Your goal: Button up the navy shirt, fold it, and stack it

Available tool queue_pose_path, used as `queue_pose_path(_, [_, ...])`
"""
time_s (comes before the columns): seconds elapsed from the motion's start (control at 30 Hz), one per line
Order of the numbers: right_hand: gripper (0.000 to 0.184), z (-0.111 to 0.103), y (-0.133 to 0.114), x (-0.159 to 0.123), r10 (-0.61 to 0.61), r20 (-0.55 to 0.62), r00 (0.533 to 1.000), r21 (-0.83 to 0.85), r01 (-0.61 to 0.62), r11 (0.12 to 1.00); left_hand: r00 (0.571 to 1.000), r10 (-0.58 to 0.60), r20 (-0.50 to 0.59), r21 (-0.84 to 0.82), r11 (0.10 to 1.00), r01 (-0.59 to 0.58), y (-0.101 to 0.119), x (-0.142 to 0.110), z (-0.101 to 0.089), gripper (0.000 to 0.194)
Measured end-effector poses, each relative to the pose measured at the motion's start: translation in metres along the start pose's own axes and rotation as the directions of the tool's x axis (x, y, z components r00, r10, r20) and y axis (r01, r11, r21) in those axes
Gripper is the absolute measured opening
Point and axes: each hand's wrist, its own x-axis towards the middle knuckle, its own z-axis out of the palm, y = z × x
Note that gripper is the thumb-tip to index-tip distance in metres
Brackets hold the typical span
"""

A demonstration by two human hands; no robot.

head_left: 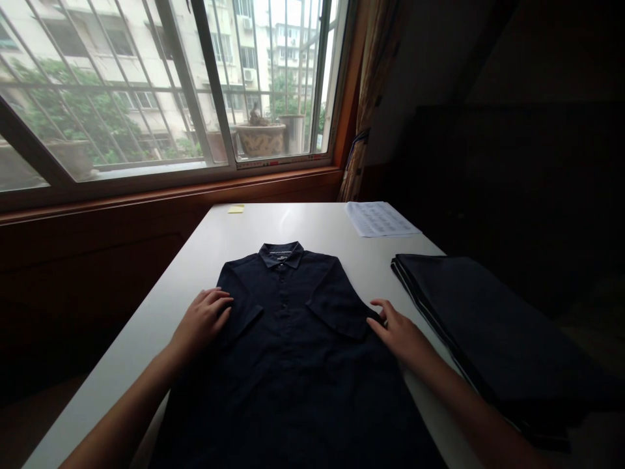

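while the dark shirt (283, 365) is lying front up on the white table (229, 234), its sleeves (336, 299) could be bunching if one side were being pulled harder than the other, and its front could be creasing if the fabric were catching underneath. the shirt is lying between the left hand (208, 312) and the right hand (398, 331): the former is resting half-curled on the shirt's left edge, the latter is meeting the shirt's right edge, thumb and forefinger slightly parted; whether either is gripping cloth cannot be told.
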Motion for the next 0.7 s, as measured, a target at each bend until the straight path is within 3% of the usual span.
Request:
queue_pose_path(0.13, [0.053, -0.011, -0.003, -0.020, 0.067, 0.107, 0.992, 0.063, -0.074, 0.995, 0.991, 0.116, 0.070, 0.048, 0.992, -0.120, 0.009, 0.044, 0.014, 0.035])
queue_pose_path(0.37, [0.075, -0.030, -0.014, -0.072, 0.080, 0.312, 0.947, 0.274, -0.170, 0.946, 0.990, 0.122, 0.076, 0.093, 0.987, -0.128, 0.006, 0.112, 0.045, 0.037])
queue_pose_path(0.5, [0.081, -0.034, -0.010, -0.095, 0.061, 0.360, 0.931, 0.362, -0.200, 0.910, 0.995, 0.065, 0.070, 0.129, 0.989, -0.074, -0.001, 0.127, 0.055, 0.043])
queue_pose_path(0.7, [0.068, -0.030, -0.007, -0.096, 0.082, 0.356, 0.931, 0.361, -0.218, 0.907, 0.997, -0.041, 0.064, 0.183, 0.983, 0.028, -0.005, 0.126, 0.060, 0.046])
